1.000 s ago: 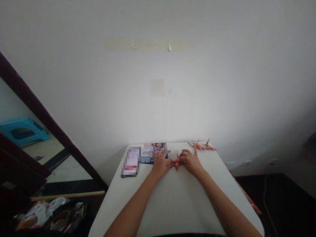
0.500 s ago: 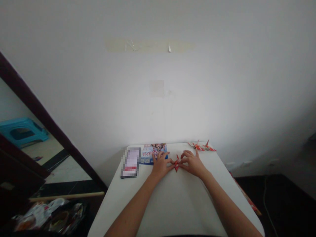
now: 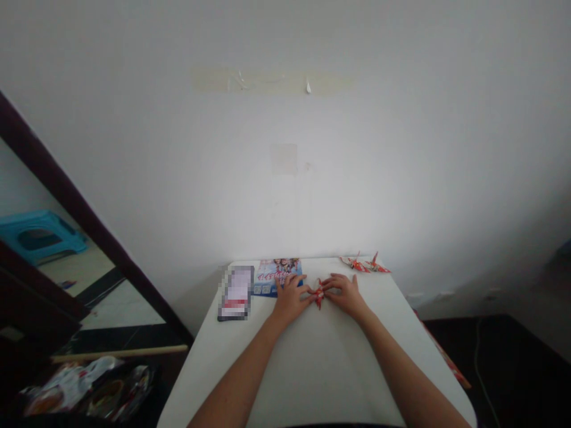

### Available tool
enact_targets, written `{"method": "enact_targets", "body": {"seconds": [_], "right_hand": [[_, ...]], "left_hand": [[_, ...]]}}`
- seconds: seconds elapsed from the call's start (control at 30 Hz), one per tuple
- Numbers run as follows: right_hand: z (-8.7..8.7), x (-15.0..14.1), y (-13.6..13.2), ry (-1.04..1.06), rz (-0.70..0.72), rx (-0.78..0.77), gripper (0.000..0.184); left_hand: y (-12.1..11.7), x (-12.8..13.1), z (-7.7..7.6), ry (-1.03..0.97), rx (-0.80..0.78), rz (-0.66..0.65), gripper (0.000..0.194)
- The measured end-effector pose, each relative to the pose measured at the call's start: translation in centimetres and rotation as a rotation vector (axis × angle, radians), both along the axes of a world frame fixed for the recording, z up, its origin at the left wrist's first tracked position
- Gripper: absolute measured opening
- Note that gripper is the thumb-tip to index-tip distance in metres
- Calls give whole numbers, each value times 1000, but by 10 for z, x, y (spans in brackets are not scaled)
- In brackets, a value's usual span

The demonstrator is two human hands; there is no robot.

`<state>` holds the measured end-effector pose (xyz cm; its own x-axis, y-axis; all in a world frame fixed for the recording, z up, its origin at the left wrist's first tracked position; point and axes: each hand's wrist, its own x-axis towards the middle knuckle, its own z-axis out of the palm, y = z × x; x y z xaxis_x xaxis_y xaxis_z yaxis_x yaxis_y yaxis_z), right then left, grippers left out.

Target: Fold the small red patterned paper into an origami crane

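A small red-and-white paper crane [image 3: 319, 294] is on the white table [image 3: 325, 368], between my two hands. My left hand [image 3: 292, 299] pinches its left side with thumb and finger, the other fingers spread over the edge of a blue printed leaflet [image 3: 266, 290]. From the right, my right hand [image 3: 344, 292] pinches the crane's other side, its remaining fingers raised and apart. My fingertips cover parts of the crane's wings. Two finished-looking paper cranes [image 3: 355, 262] of the same red patterned paper stand by the wall, beyond my right hand.
A phone [image 3: 236, 293], its screen blurred, lies left of the leaflet. The wall [image 3: 379, 148] rises directly behind the table. On the floor at left are bags of odds and ends [image 3: 84, 386]. A blue plastic stool [image 3: 42, 235] shows at far left.
My right hand has shifted slightly and its fingers have come lower over the crane. The crane between the hands has opened out a little. My left hand stays nearly still.
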<state>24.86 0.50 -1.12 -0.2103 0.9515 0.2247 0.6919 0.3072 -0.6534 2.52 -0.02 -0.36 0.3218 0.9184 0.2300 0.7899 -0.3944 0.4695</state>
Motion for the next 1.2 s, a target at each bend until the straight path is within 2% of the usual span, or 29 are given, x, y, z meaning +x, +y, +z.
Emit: {"method": "enact_targets", "body": {"seconds": [0.27, 0.4, 0.63, 0.83, 1.07, 1.2], "right_hand": [[-1, -5, -1, -12, -32, 16, 20], [-2, -8, -1, -4, -65, 22, 19], [-6, -15, -2, 23, -120, 31, 16], [-4, -20, -3, 12, -146, 19, 14], [-2, -16, -4, 14, -107, -10, 16], [-1, -14, -3, 14, -100, -24, 19]], "left_hand": [[-2, 1, 4, 3, 3, -26, 40], [-1, 4, 3, -27, 20, -10, 30], [3, 7, -1, -61, 14, 42, 38], [2, 8, 2, -45, 13, 50, 39], [-5, 7, 8, -14, 25, 4, 24], [-6, 5, 7, 27, 35, -31, 31]]}}
